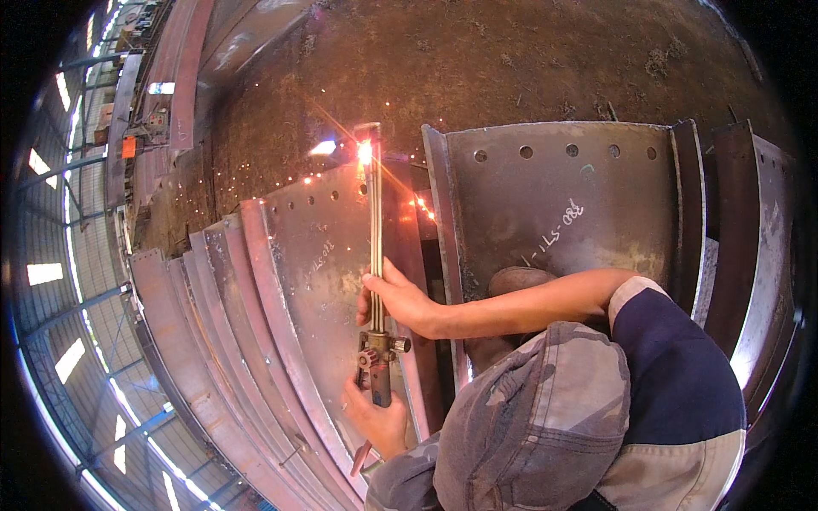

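Observation:
Neither of my own hands shows in the head view. Close in front of me, another person in a grey patterned cap (545, 417) and a dark blue and beige top (673, 366) bends over the work. That person's hands hold a cutting torch (377, 230): one hand (405, 298) is round its long metal tubes, the other hand (377, 417) at its valve body. The torch tip glows brightly at the far end of a curved steel plate (311, 247) with a row of holes. Sparks scatter to both sides of the flame.
A second holed steel section (562, 204) with upright flanges stands to the right, another piece (767, 238) beyond it. Several curved steel strips (204, 332) line the left. Brown dirt ground (511, 68) lies behind. A shed wall (77, 281) with bright openings rises at far left.

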Motion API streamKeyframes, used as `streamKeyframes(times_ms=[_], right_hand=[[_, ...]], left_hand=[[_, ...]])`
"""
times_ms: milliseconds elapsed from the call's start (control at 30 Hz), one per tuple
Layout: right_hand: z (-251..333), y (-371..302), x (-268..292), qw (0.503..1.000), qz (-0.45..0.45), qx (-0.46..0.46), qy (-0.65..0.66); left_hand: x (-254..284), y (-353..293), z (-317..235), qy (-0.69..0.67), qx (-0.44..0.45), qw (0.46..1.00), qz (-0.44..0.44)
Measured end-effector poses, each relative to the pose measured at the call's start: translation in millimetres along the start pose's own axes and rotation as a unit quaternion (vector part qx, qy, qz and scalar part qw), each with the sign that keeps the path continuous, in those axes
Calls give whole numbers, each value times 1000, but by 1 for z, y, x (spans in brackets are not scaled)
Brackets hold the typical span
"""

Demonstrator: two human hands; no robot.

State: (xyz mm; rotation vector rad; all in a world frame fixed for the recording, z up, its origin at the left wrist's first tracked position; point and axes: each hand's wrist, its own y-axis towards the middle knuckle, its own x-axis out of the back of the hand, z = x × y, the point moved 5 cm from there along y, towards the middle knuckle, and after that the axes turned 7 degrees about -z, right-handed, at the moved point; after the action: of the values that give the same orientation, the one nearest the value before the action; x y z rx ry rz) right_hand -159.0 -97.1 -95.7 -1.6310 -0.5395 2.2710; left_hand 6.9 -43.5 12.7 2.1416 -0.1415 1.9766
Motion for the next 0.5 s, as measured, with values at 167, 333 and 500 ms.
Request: streamKeyframes(times_ms=[167, 333, 500], right_hand=[[4, 3, -7, 991, 67, 47, -101], [3, 10, -8, 978, 89, 67, -175], [5, 18, -15, 961, 150, 108, -206]], left_hand=[[5, 8, 16, 1, -7, 1000, -24], [-2, 19, 33, 6, -10, 999, -44], [-25, 28, 62, -9, 28, 1000, -5]])
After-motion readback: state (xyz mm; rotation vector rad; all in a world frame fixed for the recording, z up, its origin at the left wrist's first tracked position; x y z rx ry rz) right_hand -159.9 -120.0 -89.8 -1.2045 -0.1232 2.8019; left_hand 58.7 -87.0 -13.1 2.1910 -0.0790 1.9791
